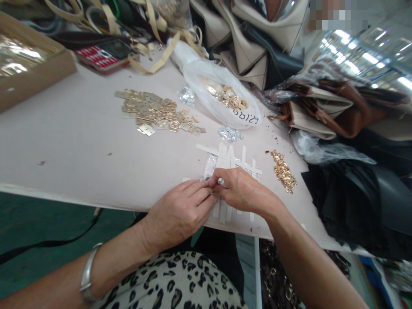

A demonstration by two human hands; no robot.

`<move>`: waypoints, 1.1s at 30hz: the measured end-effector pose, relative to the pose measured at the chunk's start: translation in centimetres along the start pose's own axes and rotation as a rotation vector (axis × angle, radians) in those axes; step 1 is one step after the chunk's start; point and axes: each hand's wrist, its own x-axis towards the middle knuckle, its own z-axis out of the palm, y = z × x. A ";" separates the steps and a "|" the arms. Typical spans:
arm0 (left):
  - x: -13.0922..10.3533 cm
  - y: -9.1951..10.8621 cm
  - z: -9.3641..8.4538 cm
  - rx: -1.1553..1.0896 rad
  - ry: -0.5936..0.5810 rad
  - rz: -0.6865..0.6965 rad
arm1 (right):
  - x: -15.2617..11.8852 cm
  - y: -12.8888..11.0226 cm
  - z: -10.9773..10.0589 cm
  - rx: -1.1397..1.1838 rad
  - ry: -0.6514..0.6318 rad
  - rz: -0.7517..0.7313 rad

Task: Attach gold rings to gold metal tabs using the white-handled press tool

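My left hand (180, 210) and my right hand (240, 186) meet near the table's front edge. Their fingertips are pinched together over something small that the fingers hide. A short white object (222, 182) pokes out of my right hand; its kind does not show. Under and around the right hand lie crossed white strips (229, 155) on a piece of clear plastic (210, 165). Just beyond them is a little heap of silvery metal pieces (230, 133). Small gold-coloured metal parts (283, 171) are piled to the right, and flat gold-coloured metal plates (154, 110) to the left.
A white plastic bag (206, 92) with gold-coloured fittings lies open at the back. A cardboard box (38, 77) and a red-and-black phone-like item (104, 56) occupy the far left. Beige and brown leather pieces (341, 107) and black sheets (357, 201) crowd the table's (80, 159) right side.
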 end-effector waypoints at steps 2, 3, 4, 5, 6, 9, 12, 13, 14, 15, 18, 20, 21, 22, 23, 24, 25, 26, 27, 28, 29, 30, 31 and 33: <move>0.1 0.0 -0.1 -0.001 0.004 -0.003 | -0.4 0.3 0.0 0.048 0.050 -0.004; 0.2 0.0 -0.2 0.001 0.011 -0.004 | -0.8 0.5 -0.1 0.080 0.096 -0.002; 0.3 0.1 -0.3 0.003 0.019 -0.003 | -1.3 0.6 -0.3 0.129 0.157 0.008; 0.3 0.1 -0.4 0.005 0.028 -0.001 | -1.8 0.6 -0.6 0.201 0.231 0.028; 0.3 0.1 -0.5 0.005 0.034 -0.001 | -2.4 0.7 -0.9 0.298 0.310 0.054; 0.4 0.3 -0.7 -0.014 0.036 -0.012 | -4.0 1.0 -1.5 0.736 0.577 0.087; 0.6 0.3 -0.9 -0.034 0.013 -0.029 | -4.3 1.6 -0.7 1.234 0.888 -0.020; 0.6 0.3 -0.9 -0.034 0.006 -0.031 | -4.1 1.8 -0.1 1.352 0.972 -0.058; 0.7 0.3 -1.0 -0.033 -0.001 -0.028 | -3.7 2.1 0.5 1.433 1.031 -0.080; 0.7 0.3 -1.0 -0.032 -0.008 -0.023 | -3.2 2.3 1.2 1.481 1.070 -0.084; 0.7 0.1 -1.1 -0.032 -0.021 0.006 | -1.9 2.8 3.0 1.535 1.142 -0.037; 0.6 -0.1 -1.1 -0.033 -0.014 0.018 | -1.4 3.1 3.9 1.573 1.149 -0.011; 0.5 -0.1 -1.1 -0.033 -0.007 0.017 | -1.3 3.2 4.2 1.597 1.151 -0.005; 0.4 -0.1 -1.1 -0.033 -0.001 0.013 | -1.3 3.3 4.4 1.618 1.155 0.003; 0.3 -0.1 -1.1 -0.033 0.002 0.007 | -1.3 3.4 4.6 1.634 1.162 0.017; 0.3 -0.1 -1.1 -0.033 0.006 0.000 | -1.4 3.5 4.7 1.644 1.173 0.033; 0.2 -0.1 -1.1 -0.036 0.009 -0.005 | -1.4 3.6 4.8 1.648 1.184 0.047; 0.2 -0.1 -1.1 -0.040 0.013 -0.008 | -1.4 3.7 5.0 1.653 1.193 0.053; 0.2 -0.1 -1.1 -0.045 0.013 -0.012 | -1.5 3.8 5.1 1.669 1.198 0.048; 0.3 -0.1 -1.1 -0.051 0.012 -0.016 | -1.5 3.9 5.3 1.698 1.198 0.031; 0.3 -0.1 -1.1 -0.056 0.010 -0.022 | -1.5 4.0 5.4 1.741 1.195 0.008; 0.4 -0.1 -1.1 -0.062 0.006 -0.028 | -1.5 4.1 5.6 1.792 1.185 -0.018; 0.5 -0.1 -1.1 -0.067 0.000 -0.033 | -1.5 4.3 5.7 1.848 1.169 -0.042; 0.5 -0.1 -1.1 -0.076 -0.008 -0.036 | -1.5 4.6 6.1 1.941 1.139 -0.094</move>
